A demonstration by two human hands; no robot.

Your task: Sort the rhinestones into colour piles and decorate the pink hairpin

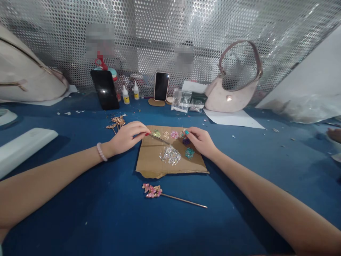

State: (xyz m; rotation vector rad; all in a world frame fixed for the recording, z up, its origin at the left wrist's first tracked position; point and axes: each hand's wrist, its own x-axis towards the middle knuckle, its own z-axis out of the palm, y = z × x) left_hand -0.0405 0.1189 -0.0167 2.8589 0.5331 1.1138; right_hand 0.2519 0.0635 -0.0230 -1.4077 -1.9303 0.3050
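My left hand (131, 137) pinches a thin pair of metal tweezers (159, 138), whose tip reaches over a piece of cardboard (149, 164). Just below that tip lies a large heap of clear, shiny rhinestones (172, 155). Smaller heaps of green stones (156, 134), champagne stones (166, 135), pink stones (174, 134) and teal stones (189, 153) surround it. My right hand (200, 140) is closed at the cardboard's far right corner, beside purple stones (186, 141); what its fingertips hold, if anything, is too small to make out. Nearer me lies a hairpin with pink flowers (153, 191).
Gold hairpins (117, 122) lie beyond my left hand. Along the back stand a dark tablet-like slab (105, 90), two glue bottles (126, 95), a phone (161, 86), plastic packets (181, 100) and a handbag (231, 96). A long white case (29, 147) is at left.
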